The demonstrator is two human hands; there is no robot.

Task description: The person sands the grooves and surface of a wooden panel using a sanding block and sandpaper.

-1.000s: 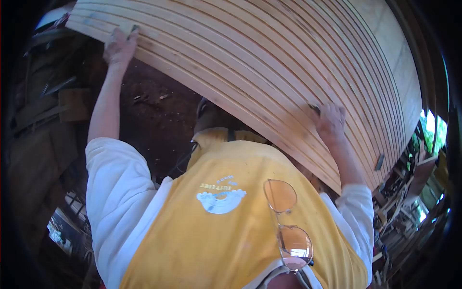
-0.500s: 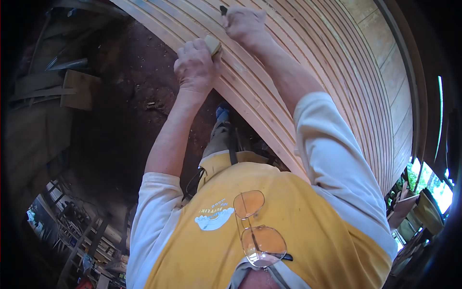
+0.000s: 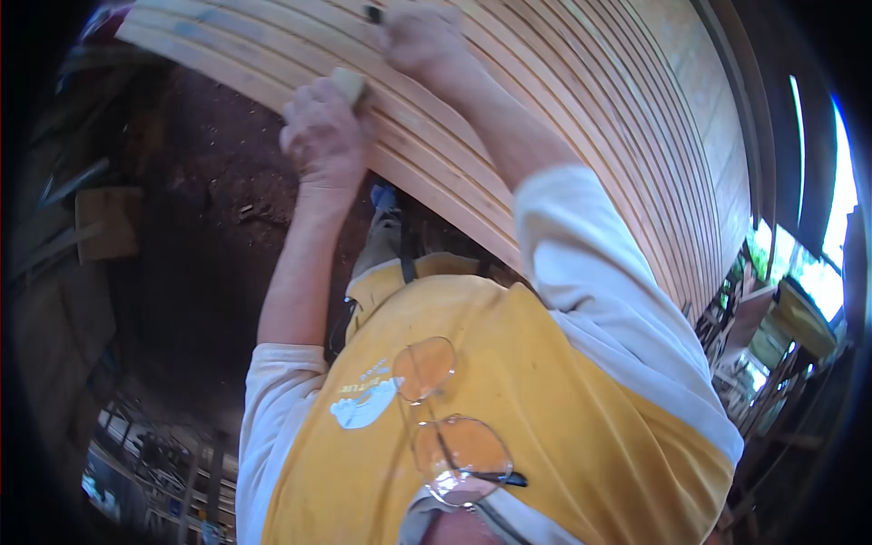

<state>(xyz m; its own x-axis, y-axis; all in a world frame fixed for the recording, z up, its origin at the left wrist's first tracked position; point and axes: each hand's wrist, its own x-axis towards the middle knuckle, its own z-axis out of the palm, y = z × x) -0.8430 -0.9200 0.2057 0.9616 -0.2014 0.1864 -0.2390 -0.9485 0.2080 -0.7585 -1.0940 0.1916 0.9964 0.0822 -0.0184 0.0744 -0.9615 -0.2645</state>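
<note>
A large curved surface of narrow wooden strips (image 3: 581,118) with dark grooves spans the top of the view. Near its lower edge my left hand (image 3: 325,132) is closed around a pale block (image 3: 349,84), which rests on or just over the strips. Further up, to the right, my right hand (image 3: 422,38) is closed and slightly blurred, on or close to the strips. A small dark piece (image 3: 373,14) sticks out at its fingers; the rest of that piece is hidden.
Dark ground (image 3: 227,218) with scattered chips lies below the wood at left. A brown board (image 3: 109,223) stands at far left. Wood scraps (image 3: 740,331) are piled at right. Sunglasses (image 3: 425,368) hang on the yellow shirt front.
Both hands first came close together, my right from the lower right and my left from the upper left. Since the middle frame, both appear further left, as the view has also shifted.
</note>
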